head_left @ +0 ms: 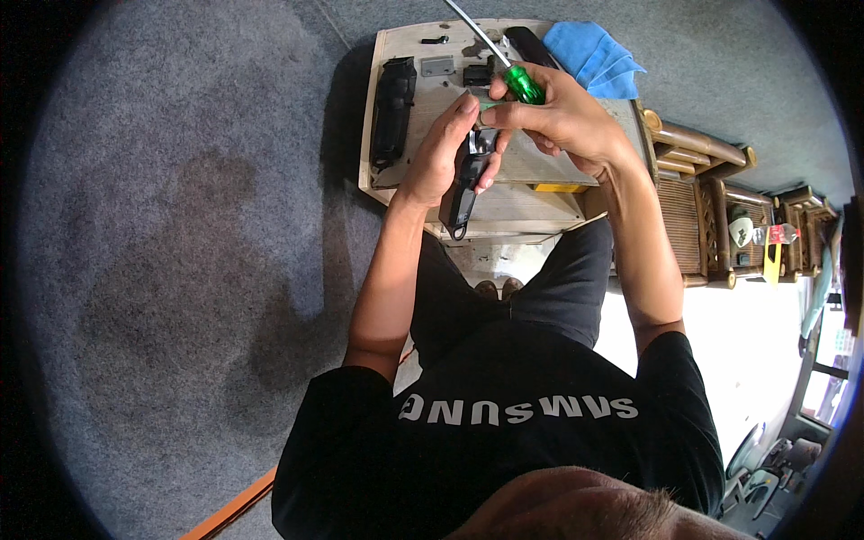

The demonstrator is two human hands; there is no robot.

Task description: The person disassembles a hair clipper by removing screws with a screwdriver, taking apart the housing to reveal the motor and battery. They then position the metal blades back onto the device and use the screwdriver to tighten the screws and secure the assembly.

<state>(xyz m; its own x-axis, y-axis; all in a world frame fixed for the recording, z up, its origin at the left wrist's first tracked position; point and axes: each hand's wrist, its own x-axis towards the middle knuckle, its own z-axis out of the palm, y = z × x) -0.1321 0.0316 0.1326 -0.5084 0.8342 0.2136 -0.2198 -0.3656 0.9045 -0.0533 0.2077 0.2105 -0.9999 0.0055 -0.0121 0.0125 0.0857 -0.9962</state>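
Note:
My left hand (439, 155) is wrapped round a black hair clipper (464, 184), with its hanging loop toward me and its head end away. Tucked in my right hand (576, 115) is a screwdriver with a clear green handle (525, 85); its metal shaft points up and away to the left, off the clipper. The right thumb and fingers meet at the clipper's head, where a small greenish bit shows; my fingers hide most of it. Left of my hands lies a black casing (394, 112) on the wooden table (531, 209).
Small parts lie on the table's far side: a grey flat plate (438, 66), a black block (477, 75) and a small black piece (435, 40). A long dark object (529, 43) lies beside a folded blue cloth (594, 58). Bamboo furniture (679, 216) stands to the right.

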